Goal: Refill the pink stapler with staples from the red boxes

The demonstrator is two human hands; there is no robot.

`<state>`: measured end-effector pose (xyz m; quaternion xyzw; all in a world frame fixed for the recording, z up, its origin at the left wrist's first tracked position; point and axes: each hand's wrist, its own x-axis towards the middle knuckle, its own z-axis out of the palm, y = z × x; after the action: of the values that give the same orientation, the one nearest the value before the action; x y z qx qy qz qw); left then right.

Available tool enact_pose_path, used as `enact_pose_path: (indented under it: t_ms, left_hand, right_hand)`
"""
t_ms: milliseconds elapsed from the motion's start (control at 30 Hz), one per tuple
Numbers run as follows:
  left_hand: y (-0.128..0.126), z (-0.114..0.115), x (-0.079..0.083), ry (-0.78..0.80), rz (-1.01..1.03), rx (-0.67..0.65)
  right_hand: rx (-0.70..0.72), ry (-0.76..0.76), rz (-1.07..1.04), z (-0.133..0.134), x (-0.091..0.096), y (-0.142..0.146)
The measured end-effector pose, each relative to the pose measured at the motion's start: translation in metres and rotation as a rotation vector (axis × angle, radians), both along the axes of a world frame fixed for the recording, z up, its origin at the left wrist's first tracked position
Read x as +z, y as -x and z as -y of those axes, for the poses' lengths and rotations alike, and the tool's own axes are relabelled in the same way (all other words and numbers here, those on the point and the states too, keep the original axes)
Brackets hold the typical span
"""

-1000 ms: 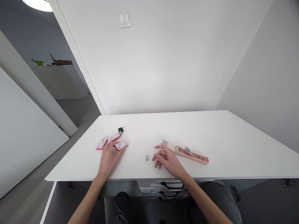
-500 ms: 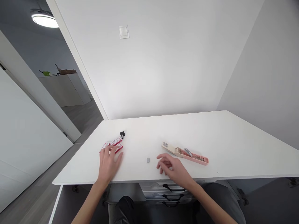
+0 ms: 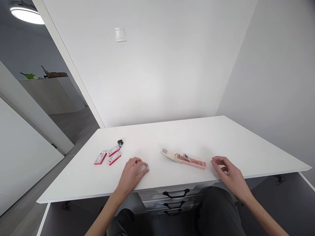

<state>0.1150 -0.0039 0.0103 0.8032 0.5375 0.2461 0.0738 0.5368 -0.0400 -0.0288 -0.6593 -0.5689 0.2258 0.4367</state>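
My left hand [image 3: 133, 173] rests on the front part of the white table, thumb and forefinger closed around a small grey block [image 3: 147, 167]. Between my two hands lies a narrow hinged case [image 3: 183, 159]. Its cream lid is swung out to the left, and its pink tray holds small metal pieces with a shiny metal clip-like piece on top. My right hand [image 3: 227, 170] is just beyond the tray's right end, not touching it. Its thumb and forefinger tips meet, and the other fingers curl under. Whether anything sits between those tips I cannot make out.
Several small red-and-white boxes [image 3: 113, 158] lie at the left of the table [image 3: 157, 137]. Behind them is a small black-headed piece [image 3: 120, 143] with a metal end. Drawers with black handles [image 3: 176, 193] stand under the front edge, and a wall rises behind.
My left hand has left the boxes and moved right to the grey block, now between its fingers. My right hand has moved right, past the case. The view has shifted slightly.
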Motion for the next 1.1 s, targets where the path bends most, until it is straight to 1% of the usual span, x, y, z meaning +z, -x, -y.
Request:
enact_pose_path:
  t_ms: [100,233,300,400,600,700,800,933,1000,1100]
  left_hand:
    - [0.0,0.0,0.002,0.012,0.02,0.008]
    - [0.002,0.001,0.003,0.037,0.022,-0.001]
    - [0.002,0.001,0.002,0.043,0.015,-0.004]
    - [0.0,0.001,0.0,0.032,0.016,0.023]
    - [-0.008,-0.002,-0.005,-0.003,0.025,0.175]
    - [-0.01,-0.003,-0.006,0.002,0.058,0.18]
    - [-0.009,-0.002,-0.002,0.037,0.132,0.174]
    - [-0.011,0.002,0.009,0.132,0.256,0.217]
    - [-0.015,0.004,0.017,0.126,0.3,0.199]
    - [-0.025,0.007,0.029,0.091,0.355,0.133]
  right_hand:
    - [0.106,-0.015,0.076,-0.004,-0.004,-0.006]
    - [0.268,-0.041,0.199,-0.011,-0.006,-0.003]
    - [0.318,-0.027,0.235,-0.016,-0.007,-0.001]
    - [0.356,-0.017,0.268,-0.022,-0.007,0.002]
    - [0.367,-0.012,0.272,-0.029,-0.004,0.007]
    - [0.378,-0.016,0.234,-0.03,-0.001,0.009]
    - [0.389,-0.004,0.159,-0.03,0.006,0.011]
    - [0.354,-0.004,0.077,-0.028,0.023,0.019]
    - [0.364,-0.014,0.072,-0.028,0.033,0.025]
    - [0.393,-0.032,0.095,-0.03,0.046,0.035]
